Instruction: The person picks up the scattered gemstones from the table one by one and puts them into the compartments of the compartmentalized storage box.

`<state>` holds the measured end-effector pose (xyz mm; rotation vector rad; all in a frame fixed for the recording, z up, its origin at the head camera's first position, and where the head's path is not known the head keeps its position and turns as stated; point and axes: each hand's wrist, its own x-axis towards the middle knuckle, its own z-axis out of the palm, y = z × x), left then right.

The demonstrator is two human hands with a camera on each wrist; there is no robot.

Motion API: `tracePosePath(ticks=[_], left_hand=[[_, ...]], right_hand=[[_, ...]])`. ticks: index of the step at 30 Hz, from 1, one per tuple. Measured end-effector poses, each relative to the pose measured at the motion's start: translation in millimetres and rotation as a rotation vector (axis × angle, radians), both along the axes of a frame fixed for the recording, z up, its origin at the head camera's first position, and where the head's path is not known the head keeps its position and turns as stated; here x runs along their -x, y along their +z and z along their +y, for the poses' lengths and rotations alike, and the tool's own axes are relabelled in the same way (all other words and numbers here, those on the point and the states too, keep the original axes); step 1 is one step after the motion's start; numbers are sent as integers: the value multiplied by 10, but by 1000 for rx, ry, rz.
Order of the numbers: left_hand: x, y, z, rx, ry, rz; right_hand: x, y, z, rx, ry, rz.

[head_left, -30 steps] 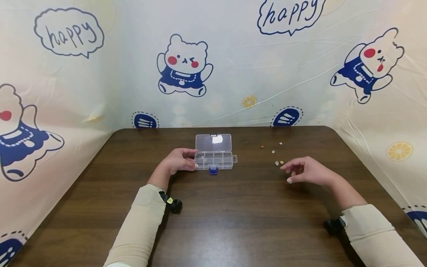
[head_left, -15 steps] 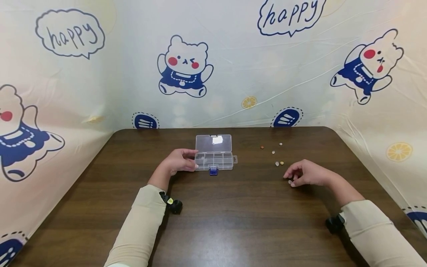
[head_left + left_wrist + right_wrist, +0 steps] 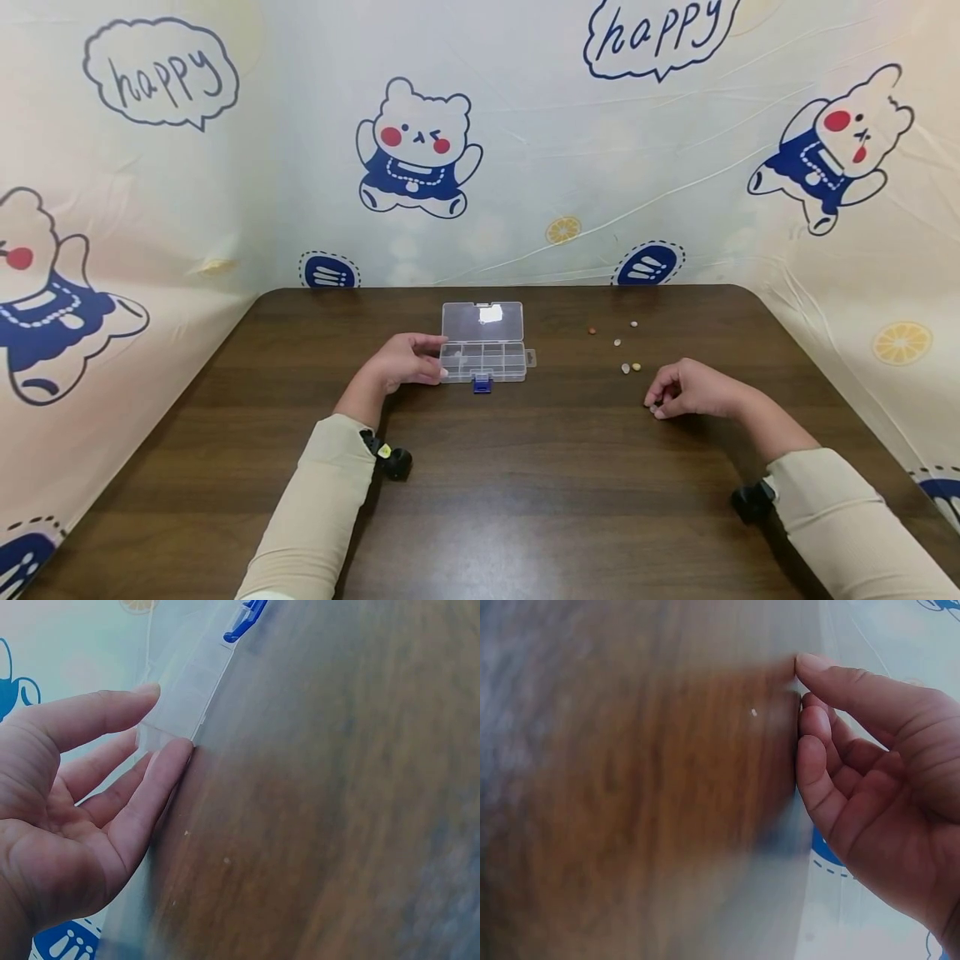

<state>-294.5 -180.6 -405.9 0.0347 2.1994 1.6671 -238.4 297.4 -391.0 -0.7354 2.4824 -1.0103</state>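
Left hand steadies the box; right hand pinches up a bead.

Left hand (image 3: 405, 362), fingers straight, touches the clear compartment box (image 3: 483, 354) at frame centre. Right hand (image 3: 686, 390), fingers curled narrow, pinches a pale bead (image 3: 654, 407) at centre-right; so small, it could slip and roll off the table (image 3: 525, 483).

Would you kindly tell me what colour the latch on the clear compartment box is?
The latch is blue, on the near edge of the clear box; the head view shows it best.
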Motion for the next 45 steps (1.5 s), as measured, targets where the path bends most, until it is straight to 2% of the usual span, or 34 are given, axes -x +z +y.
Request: tracePosePath(ticks=[14,19,26,34,45], left_hand=[[8,4,-11,-3,-4,-6],[0,12,-12,0,-5,-3],[-5,15,-9,2,-9,2],[18,4,-16,-3,-9,-6],[15,-4,-13,11,-3,-2]], right_hand=[[12,8,-26,-67,11,5],[7,20,-46,-58,26,11],[9,42,-101,-41,1,-7],[10,61,-243,-1,17,67],[-10,138,-430,53,1,112]])
